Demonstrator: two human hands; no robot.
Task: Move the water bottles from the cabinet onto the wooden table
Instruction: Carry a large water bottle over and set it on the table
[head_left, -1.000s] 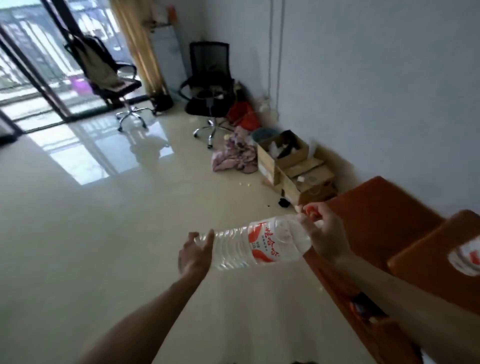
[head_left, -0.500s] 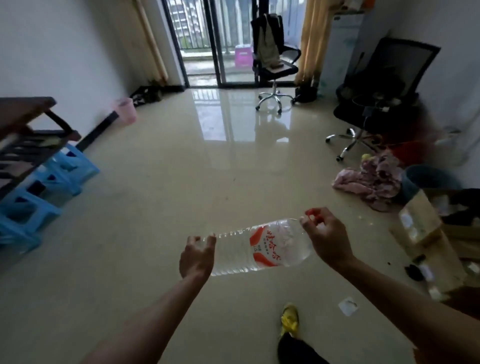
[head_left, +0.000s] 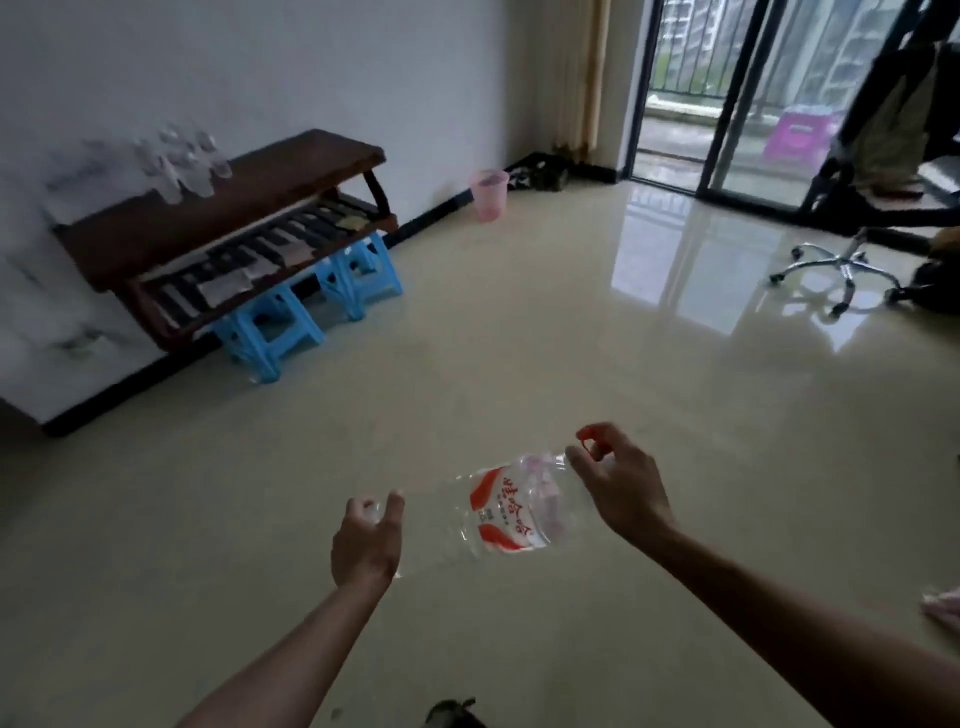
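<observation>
Both hands carry one clear bottle (head_left: 498, 514) sideways above the floor (head_left: 519, 338): the left hand (head_left: 366, 540) grasps its base, the right hand (head_left: 618, 483) pinches the red-capped neck. Far left, more bottles (head_left: 179, 161), blurred, stand on the wooden table (head_left: 249, 202).

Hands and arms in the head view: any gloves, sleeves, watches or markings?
None visible. The left hand and right hand are bare, without gloves, rings or a watch. Both forearms are uncovered up to the frame edge, with no sleeve showing.

Blue stools (head_left: 270, 332), a pink bin (head_left: 488, 195) and what looks like an office chair (head_left: 852, 260) stand apart.
</observation>
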